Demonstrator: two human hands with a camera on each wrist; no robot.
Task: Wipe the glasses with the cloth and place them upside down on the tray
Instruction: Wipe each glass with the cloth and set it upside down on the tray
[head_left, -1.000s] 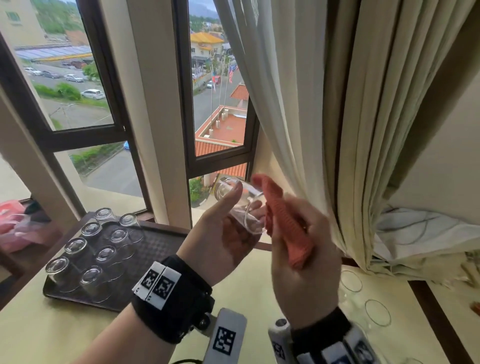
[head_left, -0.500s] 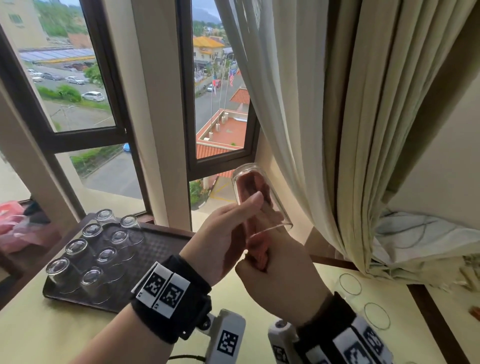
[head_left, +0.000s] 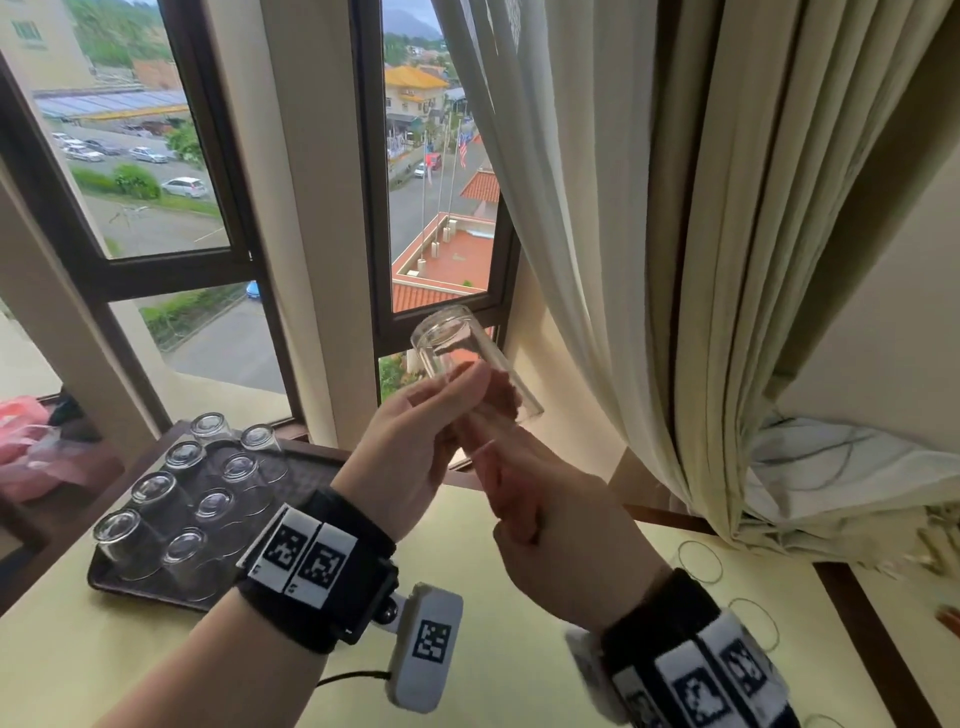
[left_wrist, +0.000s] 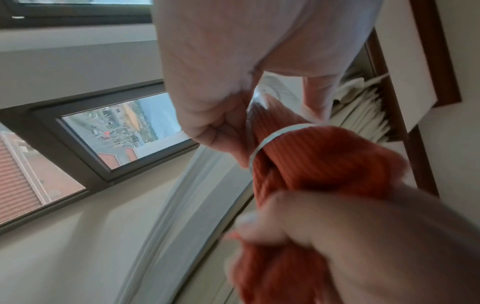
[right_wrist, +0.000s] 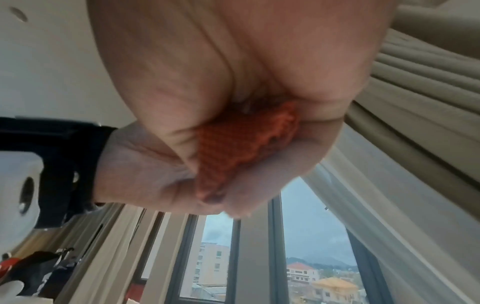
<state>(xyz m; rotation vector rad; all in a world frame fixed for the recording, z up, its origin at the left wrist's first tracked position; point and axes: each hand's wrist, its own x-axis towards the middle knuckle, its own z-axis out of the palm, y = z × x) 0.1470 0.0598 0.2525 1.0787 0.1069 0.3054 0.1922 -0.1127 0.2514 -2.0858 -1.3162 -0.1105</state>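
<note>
No brand name or readable writing showed anywhere; the only markings were black-and-white square code patterns on the wristbands (head_left: 306, 553) and on the small white camera unit (head_left: 425, 647) hanging under the left wrist. The left hand (head_left: 410, 441) gripped the clear glass (head_left: 457, 345) around its side, thumb and fingers curled on it, and held it up in the air in front of the window (head_left: 441, 208), base tilted up and away, open rim toward the person. The right hand (head_left: 566, 540) clutched the orange cloth (left_wrist: 311, 164) in a closed fist, with the bunched cloth pushed through the rim and into the glass; the left wrist view showed the rim ringing the cloth. The dark tray (head_left: 306, 467) sat on the pale tabletop (head_left: 78, 665) to the left, near the table's far edge under the window frame, carrying eight upturned glasses (head_left: 150, 491) in two rows along its left part, while its right part lay bare. To the right, close to the hanging curtain (head_left: 649, 234), the rims of more upright glasses (head_left: 698, 561) stood on the table near its brown edge strip (head_left: 872, 644). Open tabletop lay between the tray and those glasses, beneath the raised hands.
</note>
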